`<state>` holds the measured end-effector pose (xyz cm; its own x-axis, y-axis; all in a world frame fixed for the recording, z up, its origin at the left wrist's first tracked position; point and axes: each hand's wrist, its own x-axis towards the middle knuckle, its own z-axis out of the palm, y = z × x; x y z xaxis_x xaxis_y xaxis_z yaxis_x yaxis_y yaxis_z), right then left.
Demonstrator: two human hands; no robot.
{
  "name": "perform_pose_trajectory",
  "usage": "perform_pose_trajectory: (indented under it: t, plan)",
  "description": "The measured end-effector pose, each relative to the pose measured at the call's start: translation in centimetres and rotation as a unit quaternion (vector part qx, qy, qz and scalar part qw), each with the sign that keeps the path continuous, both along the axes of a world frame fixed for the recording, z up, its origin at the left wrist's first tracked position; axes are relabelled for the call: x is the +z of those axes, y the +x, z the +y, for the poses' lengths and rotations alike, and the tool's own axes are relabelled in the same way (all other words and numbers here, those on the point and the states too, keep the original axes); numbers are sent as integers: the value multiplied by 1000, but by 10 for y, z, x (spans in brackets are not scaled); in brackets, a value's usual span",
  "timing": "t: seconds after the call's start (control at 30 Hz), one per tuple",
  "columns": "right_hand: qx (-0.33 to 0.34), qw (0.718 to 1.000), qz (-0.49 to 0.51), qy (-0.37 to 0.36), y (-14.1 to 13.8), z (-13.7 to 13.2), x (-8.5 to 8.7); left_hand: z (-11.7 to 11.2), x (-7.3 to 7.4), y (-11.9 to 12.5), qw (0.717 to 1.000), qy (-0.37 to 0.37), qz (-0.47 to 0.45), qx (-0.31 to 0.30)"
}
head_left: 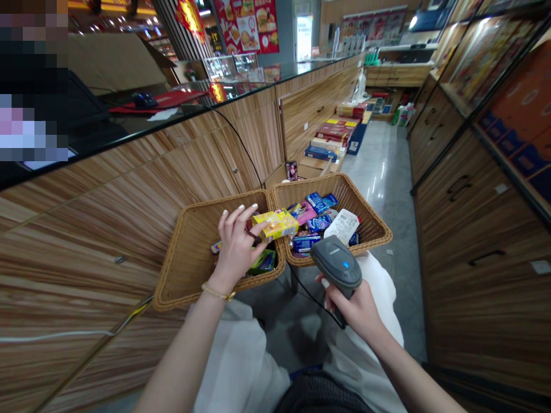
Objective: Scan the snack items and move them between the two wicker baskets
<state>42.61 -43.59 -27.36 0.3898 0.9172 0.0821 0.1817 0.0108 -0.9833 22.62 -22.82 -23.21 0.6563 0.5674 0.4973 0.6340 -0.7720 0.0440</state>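
L hand (236, 244) is pinching a small yellow rect. carton (282, 225) by its L end btwn thumb and forefinger, the other fingers spreading loosely apart; a thin gold-coloured bracelet (218, 293) is circling the wrist. The carton is hovering over the meeting rims of a L-side brown woven basket (183, 252) and a R-side brown woven basket (368, 221). R hand (357, 307) is wrapping its fingers round the handle of a dark-grey plastic handheld scanner (338, 264) w/ a blue mark on top. A thin black cable (316, 301) is trailing from below the handle twd the baskets. The L-side basket is holding pkts incl. a green-and-dark pkt (267, 261); the R-side one is holding shiny blue pkts (319, 222), a pink pkt (306, 212) and a white printed paper slip (343, 226), the last lying on top nr. the scanner. A wood-grain counter (206, 155) w/ dark glossy top is running along the L; flat red and blue boxes (338, 133) are lying stacked beyond the baskets; wood-grain cabinets (465, 229) are lining the R.
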Motion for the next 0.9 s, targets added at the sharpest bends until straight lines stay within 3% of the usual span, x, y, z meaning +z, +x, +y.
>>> perform_pose_trajectory:
  t: [0.23, 0.43, 0.9]
  plan:
    - [16, 999, 27, -17, -6, 7, -6, 14, -13, -4, 995, -46, -78, 29]
    - [45, 998, -7, -32, -16, 16, 0, 24, -23, -8, 991, -62, -120, 7]
    - [39, 998, -35, -22, -17, 22, 10, 28, -29, -13, 986, -89, -144, 5]
